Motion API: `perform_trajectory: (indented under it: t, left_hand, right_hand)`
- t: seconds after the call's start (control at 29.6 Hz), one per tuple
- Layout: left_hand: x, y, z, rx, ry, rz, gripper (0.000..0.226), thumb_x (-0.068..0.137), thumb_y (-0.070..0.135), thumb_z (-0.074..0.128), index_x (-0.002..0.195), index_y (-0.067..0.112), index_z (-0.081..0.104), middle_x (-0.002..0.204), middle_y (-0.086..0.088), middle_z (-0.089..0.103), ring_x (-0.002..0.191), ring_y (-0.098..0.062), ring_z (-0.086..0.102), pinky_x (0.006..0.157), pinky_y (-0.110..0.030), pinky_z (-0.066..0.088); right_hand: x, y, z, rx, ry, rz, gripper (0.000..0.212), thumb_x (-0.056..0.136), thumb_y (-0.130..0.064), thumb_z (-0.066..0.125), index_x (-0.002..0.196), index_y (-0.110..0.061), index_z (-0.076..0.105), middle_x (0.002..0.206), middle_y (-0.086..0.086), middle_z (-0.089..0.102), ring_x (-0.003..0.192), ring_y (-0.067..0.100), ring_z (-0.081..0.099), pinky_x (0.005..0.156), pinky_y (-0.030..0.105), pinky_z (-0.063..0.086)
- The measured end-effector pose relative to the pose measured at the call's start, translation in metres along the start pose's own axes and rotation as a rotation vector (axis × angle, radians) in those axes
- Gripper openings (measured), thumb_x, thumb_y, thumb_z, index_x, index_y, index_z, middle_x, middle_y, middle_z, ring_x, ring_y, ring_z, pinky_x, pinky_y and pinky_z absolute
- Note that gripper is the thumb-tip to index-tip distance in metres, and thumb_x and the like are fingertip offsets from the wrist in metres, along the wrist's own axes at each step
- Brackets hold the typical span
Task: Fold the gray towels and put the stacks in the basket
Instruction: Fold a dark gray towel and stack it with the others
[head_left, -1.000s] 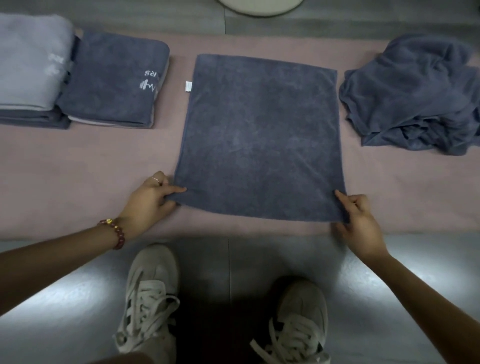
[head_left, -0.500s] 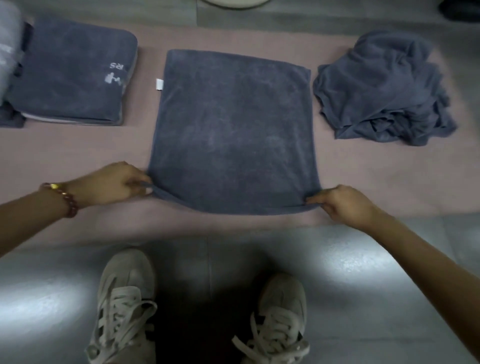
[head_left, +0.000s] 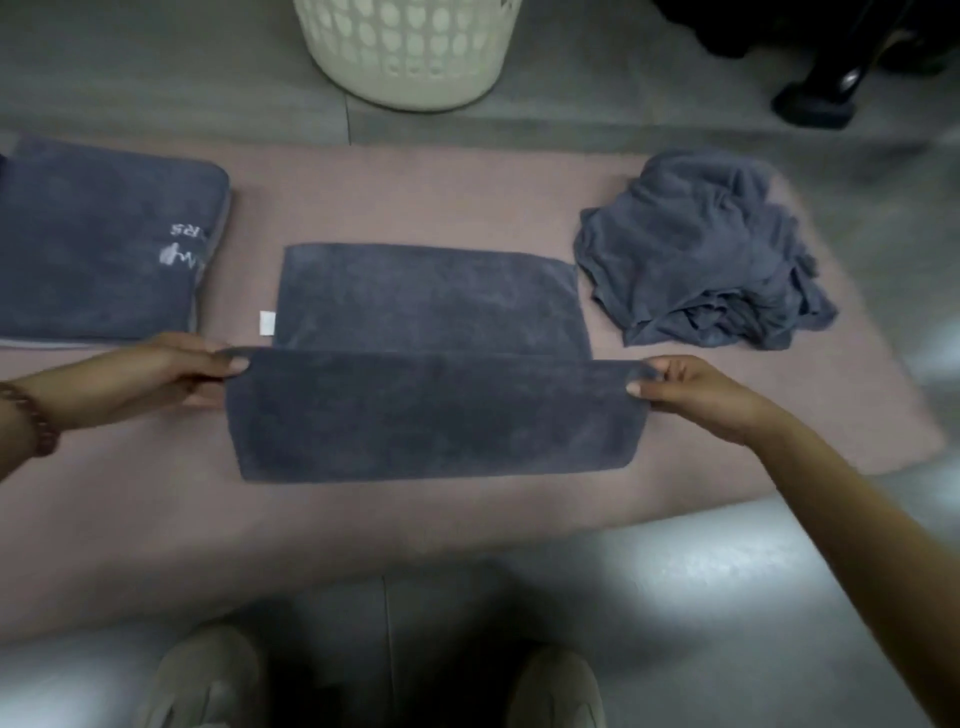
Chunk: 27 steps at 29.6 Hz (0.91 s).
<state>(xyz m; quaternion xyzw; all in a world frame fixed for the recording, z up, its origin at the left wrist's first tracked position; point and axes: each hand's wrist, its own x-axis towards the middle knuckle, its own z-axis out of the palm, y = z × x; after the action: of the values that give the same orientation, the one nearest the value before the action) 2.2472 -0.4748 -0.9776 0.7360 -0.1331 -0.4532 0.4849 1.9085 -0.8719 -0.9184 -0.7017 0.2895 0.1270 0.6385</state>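
Grey floor (head_left: 675, 597) and the toes of two pale shoes (head_left: 202, 680) fill the near edge of the view, the person standing just short of a pink mat (head_left: 156, 519) that serves as the folding surface. On the mat, the towel (head_left: 436, 415) in hand lies crosswise. Its near edge is raised and doubled toward the far edge, so that a band of the lower layer shows beyond it. The left hand (head_left: 171, 379) pinches the left corner of the raised edge between thumb and fingers, and the right hand (head_left: 691, 389) pinches the right corner likewise. Holding the corners apart keeps the edge taut and straight, presumably so that it lands square on the far edge. A white label (head_left: 267, 321) projects from the towel's left side. Farther off to the left, a stack of folded towels (head_left: 98, 244) rests on the mat, probably placed within reach to receive the next one. To the right, well apart, a crumpled heap of unfolded towels (head_left: 706, 249) awaits folding. Beyond the mat, on the floor, stands the white perforated basket (head_left: 410, 52), its interior out of view. With a stack on the mat and a heap unfolded, the task appears partway done.
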Motion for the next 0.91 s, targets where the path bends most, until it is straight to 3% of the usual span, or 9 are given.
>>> perform_trajectory:
  t: [0.1, 0.17, 0.2, 0.3, 0.37, 0.57, 0.68, 0.78, 0.91]
  left_hand:
    - [0.025, 0.026, 0.011, -0.107, 0.14, 0.04, 0.02, 0.096, 0.011, 0.044, 0.086, 0.009, 0.061, 0.069, -0.002, 0.071, 0.059, -0.009, 0.067, 0.055, -0.018, 0.055]
    - [0.049, 0.048, 0.026, -0.099, 0.321, 0.083, 0.024, 0.099, 0.017, 0.042, 0.082, 0.015, 0.059, 0.071, -0.004, 0.063, 0.054, -0.008, 0.061, 0.051, -0.017, 0.049]
    - [0.063, 0.048, 0.028, -0.04, 0.409, 0.119, 0.027, 0.099, 0.019, 0.042, 0.078, 0.014, 0.057, 0.072, -0.006, 0.058, 0.057, -0.013, 0.058, 0.051, -0.018, 0.046]
    - [0.099, 0.034, 0.034, 0.256, 0.605, 0.172, 0.038, 0.097, 0.029, 0.042, 0.073, 0.005, 0.056, 0.076, -0.023, 0.059, 0.075, -0.033, 0.058, 0.066, -0.031, 0.047]
    - [0.109, 0.027, 0.04, 0.373, 0.662, 0.225, 0.037, 0.099, 0.022, 0.042, 0.081, -0.007, 0.058, 0.087, -0.033, 0.061, 0.084, -0.042, 0.059, 0.074, -0.04, 0.043]
    - [0.111, 0.026, 0.056, 0.433, 0.838, 0.365, 0.029, 0.099, 0.011, 0.041, 0.083, -0.01, 0.052, 0.085, -0.034, 0.06, 0.076, -0.043, 0.055, 0.061, -0.03, 0.022]
    - [0.113, 0.031, 0.049, 0.421, 0.869, 0.369, 0.029, 0.099, 0.012, 0.04, 0.085, -0.01, 0.053, 0.084, -0.033, 0.059, 0.07, -0.032, 0.049, 0.06, -0.028, 0.02]
    - [0.125, 0.031, 0.038, 0.525, 0.804, 0.358, 0.029, 0.099, 0.014, 0.041, 0.087, -0.009, 0.053, 0.087, -0.033, 0.059, 0.073, -0.035, 0.05, 0.061, -0.028, 0.021]
    - [0.14, 0.031, 0.029, 0.649, 0.749, 0.311, 0.029, 0.1, 0.021, 0.039, 0.09, -0.003, 0.053, 0.087, -0.033, 0.059, 0.078, -0.042, 0.054, 0.063, -0.034, 0.028]
  right_hand:
    - [0.052, -0.008, 0.006, 0.309, 0.258, -0.066, 0.034, 0.076, -0.033, 0.069, 0.104, -0.014, 0.066, 0.095, -0.001, 0.073, 0.089, 0.013, 0.068, 0.071, 0.022, 0.054]
    - [0.09, -0.015, 0.011, 0.429, 0.418, -0.084, 0.01, 0.092, -0.018, 0.056, 0.096, -0.013, 0.065, 0.084, -0.003, 0.072, 0.082, 0.014, 0.065, 0.069, 0.022, 0.055]
    - [0.107, -0.018, 0.014, 0.444, 0.494, -0.086, 0.012, 0.094, -0.014, 0.053, 0.089, -0.013, 0.063, 0.082, -0.002, 0.07, 0.08, 0.013, 0.063, 0.068, 0.022, 0.055]
    - [0.146, -0.017, 0.02, 0.276, 0.716, -0.077, 0.019, 0.094, -0.013, 0.053, 0.076, -0.015, 0.058, 0.077, -0.003, 0.058, 0.075, 0.01, 0.053, 0.07, 0.022, 0.046]
    - [0.159, -0.008, 0.022, 0.132, 0.77, -0.076, 0.012, 0.092, -0.016, 0.057, 0.083, -0.009, 0.061, 0.077, -0.003, 0.057, 0.073, 0.009, 0.05, 0.074, 0.024, 0.041]
    - [0.174, -0.003, 0.024, -0.184, 0.989, -0.116, 0.025, 0.09, -0.016, 0.059, 0.069, -0.005, 0.05, 0.068, 0.009, 0.052, 0.071, 0.016, 0.046, 0.067, 0.028, 0.036]
    - [0.182, -0.023, 0.019, -0.212, 1.062, -0.214, 0.02, 0.091, -0.013, 0.058, 0.09, 0.006, 0.062, 0.086, 0.017, 0.064, 0.08, 0.019, 0.054, 0.069, 0.023, 0.035]
    - [0.196, -0.033, 0.013, -0.242, 1.04, -0.191, 0.024, 0.092, -0.014, 0.056, 0.105, 0.004, 0.064, 0.103, 0.021, 0.067, 0.097, 0.028, 0.061, 0.077, 0.025, 0.039]
    - [0.211, -0.022, 0.016, -0.292, 1.021, -0.074, 0.025, 0.093, -0.015, 0.052, 0.101, 0.006, 0.061, 0.104, 0.026, 0.065, 0.099, 0.035, 0.061, 0.078, 0.03, 0.041]
